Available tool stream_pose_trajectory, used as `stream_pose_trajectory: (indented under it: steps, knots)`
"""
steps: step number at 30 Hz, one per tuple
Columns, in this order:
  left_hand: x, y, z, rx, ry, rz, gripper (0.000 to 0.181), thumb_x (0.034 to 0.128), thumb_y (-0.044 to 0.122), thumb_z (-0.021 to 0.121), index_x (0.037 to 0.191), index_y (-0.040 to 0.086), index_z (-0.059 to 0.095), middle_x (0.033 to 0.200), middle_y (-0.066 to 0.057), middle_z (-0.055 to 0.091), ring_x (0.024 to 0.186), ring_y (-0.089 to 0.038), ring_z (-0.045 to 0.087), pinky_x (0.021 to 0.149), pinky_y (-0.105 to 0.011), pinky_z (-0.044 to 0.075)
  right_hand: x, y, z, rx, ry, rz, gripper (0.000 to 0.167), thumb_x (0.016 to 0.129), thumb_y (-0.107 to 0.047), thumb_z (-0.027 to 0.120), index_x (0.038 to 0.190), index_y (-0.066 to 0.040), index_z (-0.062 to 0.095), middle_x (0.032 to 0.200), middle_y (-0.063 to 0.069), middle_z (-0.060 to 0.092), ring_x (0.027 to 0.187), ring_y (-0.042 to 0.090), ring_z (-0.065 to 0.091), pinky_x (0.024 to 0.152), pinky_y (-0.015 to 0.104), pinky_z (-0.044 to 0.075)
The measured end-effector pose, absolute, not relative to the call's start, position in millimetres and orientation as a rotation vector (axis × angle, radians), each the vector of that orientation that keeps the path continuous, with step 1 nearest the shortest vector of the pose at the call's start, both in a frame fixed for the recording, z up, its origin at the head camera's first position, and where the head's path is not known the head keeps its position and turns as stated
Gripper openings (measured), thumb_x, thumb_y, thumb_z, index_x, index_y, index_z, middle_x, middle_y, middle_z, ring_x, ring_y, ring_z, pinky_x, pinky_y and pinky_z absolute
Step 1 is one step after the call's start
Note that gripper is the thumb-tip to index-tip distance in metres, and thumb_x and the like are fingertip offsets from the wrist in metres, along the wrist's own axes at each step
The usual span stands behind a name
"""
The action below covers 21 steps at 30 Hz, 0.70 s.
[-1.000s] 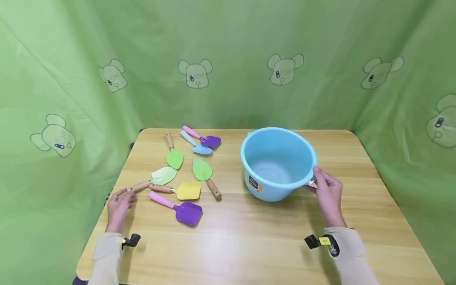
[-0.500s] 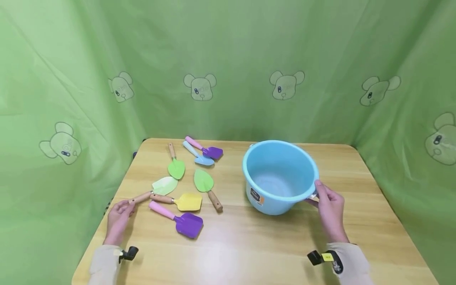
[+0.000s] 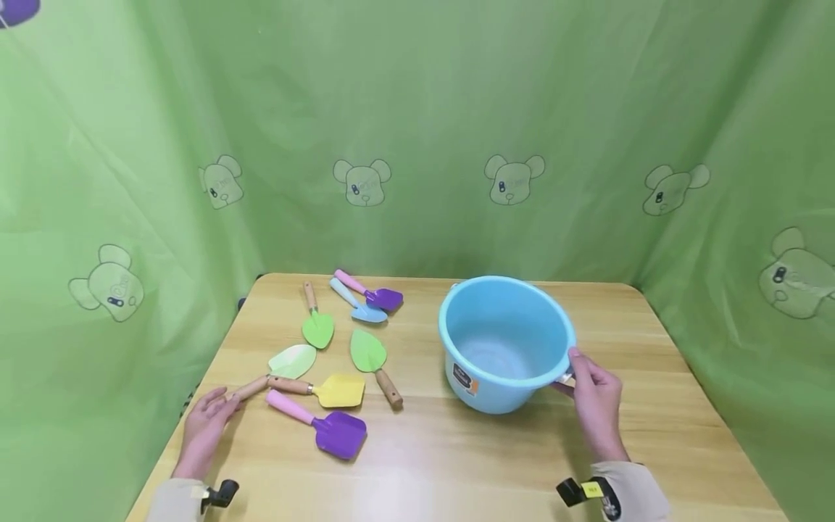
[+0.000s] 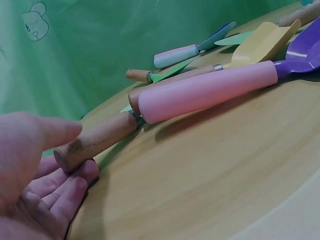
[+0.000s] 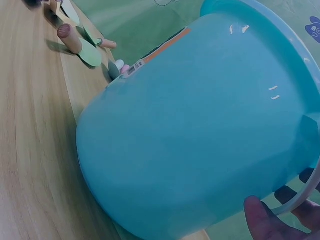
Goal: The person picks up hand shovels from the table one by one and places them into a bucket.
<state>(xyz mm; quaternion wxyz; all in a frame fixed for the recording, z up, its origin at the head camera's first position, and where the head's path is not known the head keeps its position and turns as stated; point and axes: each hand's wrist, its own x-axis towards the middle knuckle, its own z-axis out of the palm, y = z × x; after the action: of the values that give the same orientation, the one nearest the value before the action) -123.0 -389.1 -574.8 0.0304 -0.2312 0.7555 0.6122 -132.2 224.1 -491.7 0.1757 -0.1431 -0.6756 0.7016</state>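
At the table's left, my left hand [image 3: 204, 435] holds the wooden handle end [image 4: 95, 142] of a pale green trowel [image 3: 292, 361] between thumb and curled fingers. A yellow trowel [image 3: 341, 391] and a purple one with a pink handle [image 3: 342, 435] lie just right of it. On the other side, my right hand [image 3: 599, 406] grips the light blue bucket [image 3: 485, 391] at its right rim, by the handle joint. The right wrist view shows the bucket's side [image 5: 190, 130] filling the picture, with the fingertips around its pale handle [image 5: 300, 197]. The bucket is upright and its visible inside holds nothing.
Two green trowels [image 3: 317, 330] [image 3: 368, 351] lie behind the yellow one. Farther back, a blue trowel [image 3: 369, 314] touches a purple one [image 3: 385, 299]. Green curtains [image 3: 430, 94] with bear-like prints surround the wooden table [image 3: 417, 464] at the back and sides.
The head view has tilted upward, so the table and everything on it appear lower. Both hands have stayed at the trowel handle and the bucket rim, with little movement against the table.
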Motion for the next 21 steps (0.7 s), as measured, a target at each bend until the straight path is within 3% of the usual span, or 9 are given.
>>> stream_pose_trajectory:
  steps: [3,7,14,17,21]
  knots:
    - [-121.4,-387.7,-577.0,-0.717,2.325,1.928,0.075,0.1027,0.039,0.064,0.159,0.004,0.029,0.102,0.028,0.071,0.091,0.02,0.059,0.087,0.001,0.047,-131.5,224.4,-492.5,-0.396,-1.908,1.991,0.046,0.103,-0.031,0.065,0.081,0.009,0.072,0.113,-0.008,0.077,0.102,0.009,0.073,0.076,0.03,0.068]
    - [-121.6,-386.9,-579.3,-0.732,2.274,2.032,0.064,0.1048,0.03,0.062,0.156,0.001,0.035,0.09,0.031,0.069,0.092,0.016,0.064,0.09,-0.002,0.053,-132.2,223.8,-492.2,-0.393,-1.893,1.999,0.041,0.103,-0.03,0.066,0.088,0.007,0.075,0.111,-0.007,0.077,0.1,0.009,0.073,0.075,0.032,0.068]
    - [-117.7,-384.8,-573.0,-0.81,1.925,2.32,0.06,0.104,0.022,0.063,0.154,0.003,0.036,0.091,0.016,0.073,0.096,0.004,0.073,0.101,-0.012,0.055,-132.5,223.1,-493.6,-0.404,-1.937,1.995,0.047,0.104,-0.032,0.064,0.087,0.011,0.072,0.111,-0.017,0.075,0.101,0.002,0.07,0.074,0.031,0.068]
    - [-116.8,-380.9,-568.2,-0.836,1.87,2.385,0.049,0.1026,0.02,0.065,0.146,0.007,0.046,0.092,0.014,0.073,0.097,0.001,0.074,0.103,-0.014,0.055,-131.8,223.1,-494.0,-0.409,-1.94,1.984,0.047,0.104,-0.031,0.063,0.095,0.014,0.072,0.111,-0.018,0.074,0.102,0.002,0.07,0.074,0.03,0.068]
    - [-118.6,-376.0,-560.9,-0.854,1.91,2.417,0.052,0.1021,0.02,0.066,0.147,0.005,0.045,0.094,0.017,0.071,0.097,0.001,0.074,0.102,-0.015,0.055,-133.4,222.7,-492.7,-0.405,-1.949,1.958,0.046,0.105,-0.031,0.062,0.111,0.013,0.071,0.107,-0.017,0.074,0.099,0.001,0.069,0.076,0.028,0.067]
